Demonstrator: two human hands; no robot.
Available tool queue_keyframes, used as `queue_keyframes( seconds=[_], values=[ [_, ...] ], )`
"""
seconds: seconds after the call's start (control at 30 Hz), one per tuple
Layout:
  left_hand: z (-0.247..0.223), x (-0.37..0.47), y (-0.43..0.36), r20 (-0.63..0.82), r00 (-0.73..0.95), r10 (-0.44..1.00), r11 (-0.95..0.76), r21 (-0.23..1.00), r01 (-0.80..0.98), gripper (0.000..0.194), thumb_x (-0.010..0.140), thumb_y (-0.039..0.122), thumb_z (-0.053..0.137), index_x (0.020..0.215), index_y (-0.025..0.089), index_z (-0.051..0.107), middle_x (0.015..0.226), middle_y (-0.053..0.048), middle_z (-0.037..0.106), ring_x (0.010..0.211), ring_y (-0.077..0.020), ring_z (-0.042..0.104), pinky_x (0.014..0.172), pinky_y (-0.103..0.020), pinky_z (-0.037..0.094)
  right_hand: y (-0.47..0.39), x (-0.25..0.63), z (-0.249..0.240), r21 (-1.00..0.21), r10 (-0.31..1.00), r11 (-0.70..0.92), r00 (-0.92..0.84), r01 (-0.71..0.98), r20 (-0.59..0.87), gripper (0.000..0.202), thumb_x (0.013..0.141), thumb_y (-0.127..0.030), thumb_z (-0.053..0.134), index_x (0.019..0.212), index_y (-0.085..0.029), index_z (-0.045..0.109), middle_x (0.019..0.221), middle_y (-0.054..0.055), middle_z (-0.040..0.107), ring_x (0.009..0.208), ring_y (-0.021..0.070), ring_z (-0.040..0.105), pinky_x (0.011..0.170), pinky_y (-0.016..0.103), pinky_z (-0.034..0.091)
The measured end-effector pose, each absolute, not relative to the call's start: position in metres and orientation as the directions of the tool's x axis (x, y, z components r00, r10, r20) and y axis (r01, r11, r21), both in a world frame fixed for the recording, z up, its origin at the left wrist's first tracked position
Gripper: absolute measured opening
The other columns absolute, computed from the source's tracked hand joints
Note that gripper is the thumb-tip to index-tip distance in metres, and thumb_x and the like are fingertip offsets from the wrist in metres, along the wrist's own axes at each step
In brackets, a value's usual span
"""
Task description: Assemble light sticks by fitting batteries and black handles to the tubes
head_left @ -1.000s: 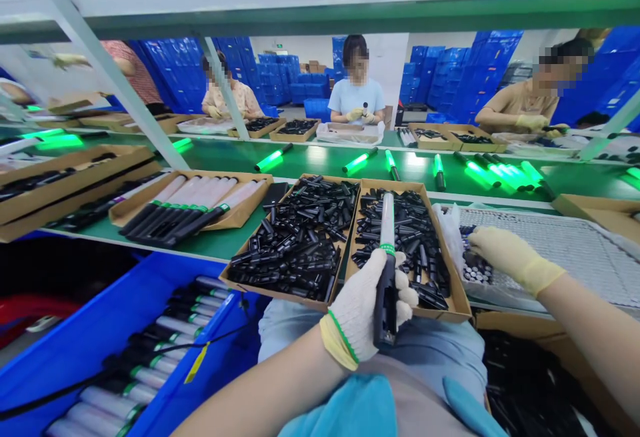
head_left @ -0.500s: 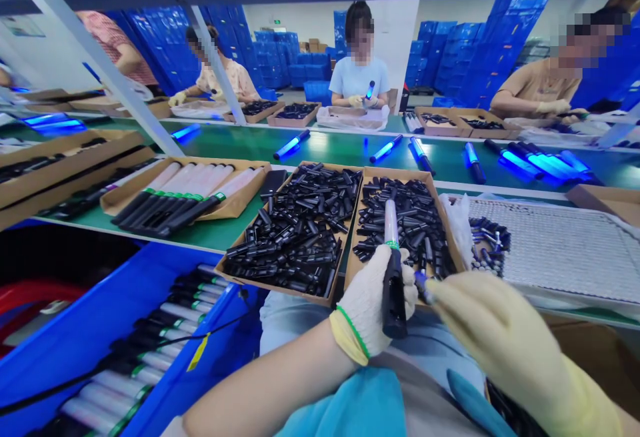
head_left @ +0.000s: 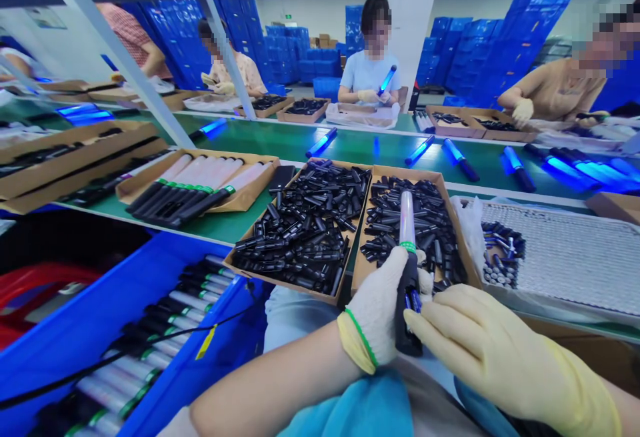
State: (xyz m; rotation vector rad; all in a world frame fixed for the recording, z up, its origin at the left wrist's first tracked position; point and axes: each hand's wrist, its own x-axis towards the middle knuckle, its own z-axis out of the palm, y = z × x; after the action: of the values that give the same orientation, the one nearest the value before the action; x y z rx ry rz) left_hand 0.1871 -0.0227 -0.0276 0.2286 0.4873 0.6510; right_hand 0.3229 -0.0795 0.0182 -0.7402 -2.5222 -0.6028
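Observation:
My left hand [head_left: 383,303], in a white knit glove, is wrapped round the black handle of a light stick [head_left: 407,220]. The stick points up and away, its pale clear tube above a green ring. Blue batteries [head_left: 414,300] show in the open slot of the handle. My right hand [head_left: 470,340], in a pale yellow glove, is closed at that slot, fingers together with the tips on the batteries; the fingers partly cover them. Beyond the stick, a cardboard tray [head_left: 363,280] carries loose black plastic parts.
Another parts tray [head_left: 233,265] sits to the left, beside a box of light sticks [head_left: 273,183]. A blue bin [head_left: 200,350] with more sticks is low left. Batteries [head_left: 503,260] stand at right. Lit sticks [head_left: 420,150] lie on the green belt [head_left: 280,147]; co-workers sit beyond.
My right hand has brought a blue battery leftward to the handle, and batteries now show in its slot. My left hand still holds the stick. The view has shifted slightly.

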Motion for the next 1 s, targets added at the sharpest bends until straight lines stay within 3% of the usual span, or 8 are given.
queue_keyframes(
  seconds=[0.23,0.4,0.5,0.67,0.77,0.87,1.0],
  values=[
    [-0.033,0.187,-0.02,-0.397,0.716,0.575,0.817,0.234,-0.526,0.031,0.087,0.047,0.061,0.095,0.017,0.062,0.072,-0.001,0.058,0.059,-0.0106,0.056,0.053,-0.019,0.042,-0.079,0.317,0.019,0.229,0.481,0.766,-0.772,0.6,0.416,0.038,0.092,-0.003,0.032,0.096,-0.011,0.069,0.076,0.008,0.064,0.07,0.0208,0.061,0.066,0.038,0.054],
    [-0.032,0.184,-0.018,-0.325,0.824,0.464,0.877,0.04,-0.479,0.035,0.093,0.043,0.053,0.083,0.011,0.06,0.065,-0.001,0.054,0.052,-0.006,0.051,0.043,-0.013,0.036,-0.076,0.314,0.019,0.176,0.522,0.761,-0.75,0.625,0.406,0.04,0.091,-0.002,0.03,0.097,-0.011,0.068,0.078,0.009,0.065,0.072,0.0216,0.063,0.063,0.036,0.056],
    [-0.031,0.181,-0.017,-0.312,0.799,0.515,0.853,0.091,-0.514,0.034,0.093,0.045,0.053,0.089,0.012,0.06,0.071,-0.002,0.056,0.054,-0.0068,0.053,0.046,-0.015,0.041,-0.076,0.325,0.02,0.127,0.534,0.748,-0.704,0.651,0.468,0.036,0.093,-0.002,0.032,0.102,-0.012,0.064,0.085,0.009,0.067,0.075,0.02,0.064,0.066,0.034,0.056],
    [-0.036,0.177,-0.016,-0.322,0.775,0.543,0.839,0.231,-0.492,0.039,0.088,0.051,0.059,0.109,0.018,0.06,0.073,0.0,0.057,0.05,-0.0086,0.054,0.042,-0.017,0.041,-0.089,0.342,0.037,-0.069,0.602,0.721,-0.574,0.689,0.555,0.012,0.098,-0.024,0.048,0.101,-0.019,0.058,0.103,0.009,0.069,0.094,0.0177,0.065,0.076,0.029,0.058],
    [-0.037,0.177,-0.017,-0.337,0.752,0.567,0.824,0.234,-0.516,0.04,0.088,0.05,0.058,0.109,0.016,0.06,0.073,0.0,0.058,0.052,-0.0091,0.056,0.044,-0.018,0.044,-0.098,0.334,0.043,-0.042,0.57,0.775,-0.669,0.631,0.477,0.022,0.1,-0.031,0.043,0.09,-0.022,0.06,0.119,0.004,0.069,0.109,0.0191,0.064,0.085,0.03,0.059],
    [-0.037,0.178,-0.018,-0.338,0.737,0.585,0.811,0.233,-0.537,0.038,0.09,0.049,0.057,0.11,0.017,0.059,0.074,0.0,0.058,0.051,-0.0084,0.055,0.043,-0.017,0.043,-0.101,0.32,0.039,0.008,0.602,0.741,-0.669,0.672,0.436,0.028,0.101,-0.031,0.04,0.093,-0.022,0.065,0.12,0.0,0.069,0.11,0.0205,0.064,0.084,0.033,0.06],
    [-0.037,0.177,-0.017,-0.332,0.728,0.599,0.801,0.242,-0.548,0.033,0.09,0.049,0.056,0.106,0.019,0.058,0.072,0.001,0.058,0.05,-0.008,0.054,0.044,-0.017,0.044,-0.103,0.315,0.031,-0.105,0.646,0.72,-0.608,0.686,0.462,0.023,0.101,-0.03,0.044,0.105,-0.023,0.065,0.118,0.0,0.07,0.111,0.0171,0.064,0.091,0.03,0.057]
  ],
)
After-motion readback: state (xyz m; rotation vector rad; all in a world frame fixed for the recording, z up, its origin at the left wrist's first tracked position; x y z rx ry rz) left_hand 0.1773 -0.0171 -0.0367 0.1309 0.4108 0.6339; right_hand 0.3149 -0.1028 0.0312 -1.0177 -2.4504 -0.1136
